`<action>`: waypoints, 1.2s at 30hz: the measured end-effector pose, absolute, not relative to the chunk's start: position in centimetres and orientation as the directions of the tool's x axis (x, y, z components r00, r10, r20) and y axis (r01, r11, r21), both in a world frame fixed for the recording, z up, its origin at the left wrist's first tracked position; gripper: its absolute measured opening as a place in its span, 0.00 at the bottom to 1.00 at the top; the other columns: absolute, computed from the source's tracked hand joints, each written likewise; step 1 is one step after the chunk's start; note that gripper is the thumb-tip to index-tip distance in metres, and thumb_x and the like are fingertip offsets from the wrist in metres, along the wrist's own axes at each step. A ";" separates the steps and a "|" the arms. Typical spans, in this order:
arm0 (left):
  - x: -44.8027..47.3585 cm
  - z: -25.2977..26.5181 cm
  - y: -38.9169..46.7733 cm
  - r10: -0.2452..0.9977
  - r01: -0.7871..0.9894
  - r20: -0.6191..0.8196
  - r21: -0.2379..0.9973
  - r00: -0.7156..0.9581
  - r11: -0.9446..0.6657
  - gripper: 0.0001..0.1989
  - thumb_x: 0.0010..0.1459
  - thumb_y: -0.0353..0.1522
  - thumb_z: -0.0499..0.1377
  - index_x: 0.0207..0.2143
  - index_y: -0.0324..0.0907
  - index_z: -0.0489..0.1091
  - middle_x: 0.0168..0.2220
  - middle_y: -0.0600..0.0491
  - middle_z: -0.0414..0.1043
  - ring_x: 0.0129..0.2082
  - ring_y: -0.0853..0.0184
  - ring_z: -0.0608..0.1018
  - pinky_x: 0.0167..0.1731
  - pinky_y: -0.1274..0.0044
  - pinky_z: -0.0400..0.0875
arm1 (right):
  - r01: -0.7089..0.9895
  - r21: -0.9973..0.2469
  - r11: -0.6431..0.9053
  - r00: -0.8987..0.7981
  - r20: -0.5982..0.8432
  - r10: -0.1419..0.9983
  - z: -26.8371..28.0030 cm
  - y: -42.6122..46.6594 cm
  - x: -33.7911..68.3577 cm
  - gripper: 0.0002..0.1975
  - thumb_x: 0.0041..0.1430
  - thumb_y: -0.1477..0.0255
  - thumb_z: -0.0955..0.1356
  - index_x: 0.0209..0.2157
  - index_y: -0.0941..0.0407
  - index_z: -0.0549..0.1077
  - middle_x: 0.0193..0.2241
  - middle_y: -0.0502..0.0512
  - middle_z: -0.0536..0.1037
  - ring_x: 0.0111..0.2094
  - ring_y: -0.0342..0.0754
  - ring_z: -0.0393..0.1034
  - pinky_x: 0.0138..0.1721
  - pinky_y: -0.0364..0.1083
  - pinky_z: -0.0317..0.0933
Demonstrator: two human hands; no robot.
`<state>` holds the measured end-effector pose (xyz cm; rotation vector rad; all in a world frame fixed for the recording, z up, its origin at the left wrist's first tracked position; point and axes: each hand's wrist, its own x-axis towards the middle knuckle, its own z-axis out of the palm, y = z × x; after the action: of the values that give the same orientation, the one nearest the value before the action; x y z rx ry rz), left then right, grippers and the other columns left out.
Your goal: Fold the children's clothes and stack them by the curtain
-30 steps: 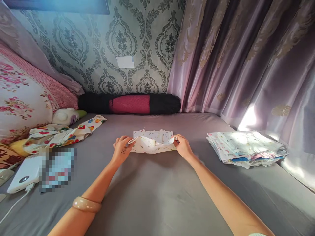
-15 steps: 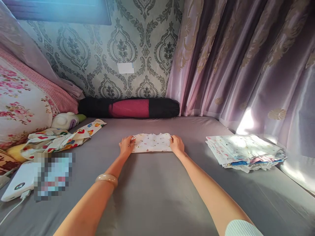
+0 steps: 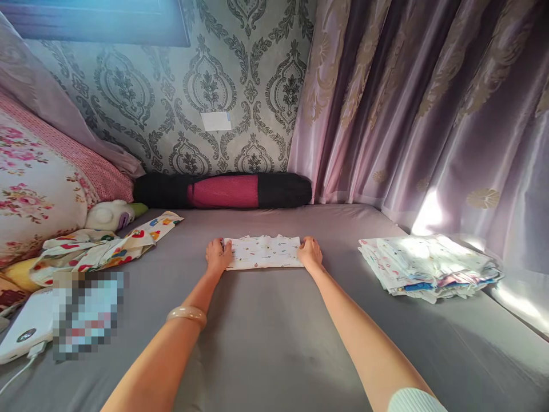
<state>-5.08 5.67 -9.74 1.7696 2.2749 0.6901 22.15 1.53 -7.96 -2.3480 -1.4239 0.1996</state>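
A white folded cloth (image 3: 262, 253) with small coloured prints lies on the grey bed sheet (image 3: 274, 332), its long side running left to right. At its left end is my left hand (image 3: 218, 255), the thumb on top of the fabric and the fingers curled at the edge. My right hand (image 3: 310, 252) pinches the opposite end in much the same way. The cloth's upper edge looks slightly ruffled, and its lower edge is straight. A pale bangle (image 3: 187, 313) circles my left wrist.
To the right sits a stack of folded printed cloths (image 3: 429, 266). On the left lie a heart-patterned cloth (image 3: 115, 246), a white power bank (image 3: 32, 326) with a cable, and a blurred-out item (image 3: 92, 315). A black and pink bolster (image 3: 223, 190) rests against the wall.
The cloth now lies flatter and a little wider between my hands. My left hand has shifted slightly left, and the camera view has moved a little.
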 end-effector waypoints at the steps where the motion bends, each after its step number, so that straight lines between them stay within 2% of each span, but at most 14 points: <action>1: -4.9 -9.6 5.4 0.947 0.870 0.158 0.459 -0.279 0.180 0.22 0.63 0.41 0.46 0.54 0.38 0.63 0.53 0.41 0.67 0.54 0.53 0.69 0.48 0.65 0.64 | 0.831 -0.390 -0.397 0.468 0.105 0.877 -7.8 1.4 21.8 0.17 0.60 0.78 0.59 0.50 0.59 0.68 0.48 0.63 0.72 0.48 0.52 0.68 0.44 0.46 0.59; 3: -4.2 -9.2 4.5 0.948 0.889 0.218 0.443 -0.232 0.116 0.21 0.64 0.40 0.46 0.54 0.40 0.63 0.55 0.41 0.65 0.55 0.53 0.67 0.49 0.63 0.63 | 0.880 -0.366 -0.303 0.391 0.195 0.900 -7.4 1.2 20.6 0.18 0.62 0.78 0.57 0.51 0.58 0.67 0.50 0.62 0.71 0.51 0.52 0.65 0.48 0.48 0.57; 6: -2.3 -8.7 3.1 0.953 0.915 0.302 0.387 -0.008 -0.115 0.19 0.65 0.38 0.45 0.54 0.43 0.64 0.56 0.44 0.65 0.56 0.55 0.66 0.52 0.62 0.61 | 0.951 -0.309 -0.013 0.112 0.305 0.946 -7.0 0.6 18.0 0.19 0.65 0.75 0.55 0.53 0.57 0.67 0.54 0.61 0.69 0.56 0.52 0.61 0.54 0.50 0.52; 8: -0.9 -8.6 2.3 0.941 0.902 0.302 0.347 0.152 -0.257 0.19 0.65 0.35 0.45 0.55 0.43 0.63 0.57 0.45 0.65 0.58 0.58 0.65 0.54 0.63 0.59 | 0.949 -0.280 0.145 -0.055 0.306 0.950 -7.0 0.3 16.1 0.21 0.66 0.72 0.54 0.57 0.57 0.64 0.59 0.59 0.64 0.61 0.52 0.54 0.60 0.53 0.44; 11: 0.7 -8.8 1.8 0.925 0.889 0.257 0.294 0.280 -0.351 0.20 0.65 0.32 0.43 0.57 0.42 0.62 0.60 0.46 0.63 0.62 0.59 0.62 0.58 0.61 0.55 | 0.936 -0.253 0.246 -0.182 0.251 0.951 -7.5 0.0 14.2 0.24 0.66 0.69 0.53 0.61 0.58 0.60 0.64 0.58 0.57 0.65 0.53 0.44 0.63 0.58 0.34; 16: 0.8 -9.9 2.0 0.927 0.918 0.221 0.191 0.304 -0.347 0.23 0.67 0.36 0.40 0.60 0.43 0.59 0.63 0.47 0.58 0.64 0.57 0.57 0.61 0.59 0.49 | 0.941 -0.231 0.247 -0.205 0.190 0.960 -8.9 -0.1 13.8 0.27 0.65 0.69 0.52 0.64 0.58 0.55 0.65 0.56 0.53 0.66 0.51 0.40 0.64 0.57 0.31; 22: 0.2 -10.6 2.4 0.923 0.925 0.172 0.106 0.345 -0.366 0.26 0.67 0.39 0.39 0.63 0.41 0.56 0.65 0.45 0.52 0.64 0.55 0.57 0.60 0.59 0.51 | 0.947 -0.255 0.197 -0.165 0.139 0.976 -9.8 0.3 14.0 0.28 0.65 0.68 0.51 0.65 0.57 0.52 0.65 0.54 0.53 0.66 0.52 0.42 0.63 0.58 0.34; 30: 0.2 -10.3 2.6 0.915 0.923 0.210 0.102 0.344 -0.371 0.24 0.67 0.38 0.40 0.61 0.43 0.60 0.64 0.45 0.56 0.63 0.55 0.60 0.59 0.59 0.54 | 0.937 -0.297 0.185 -0.170 0.076 0.982 -9.1 0.7 14.3 0.27 0.66 0.67 0.51 0.64 0.56 0.54 0.65 0.53 0.53 0.66 0.52 0.43 0.63 0.59 0.37; 36: -0.1 -10.1 3.0 0.905 0.929 0.275 0.091 0.324 -0.360 0.25 0.67 0.39 0.40 0.60 0.43 0.60 0.63 0.45 0.57 0.64 0.55 0.59 0.60 0.59 0.51 | 0.948 -0.269 0.171 -0.129 0.168 0.977 -8.9 1.0 15.4 0.26 0.67 0.67 0.50 0.64 0.57 0.56 0.64 0.55 0.55 0.66 0.53 0.42 0.63 0.60 0.33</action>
<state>-0.15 3.01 -10.07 2.6222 1.8209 0.4537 15.36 1.01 -8.86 -1.8412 -2.1501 0.1379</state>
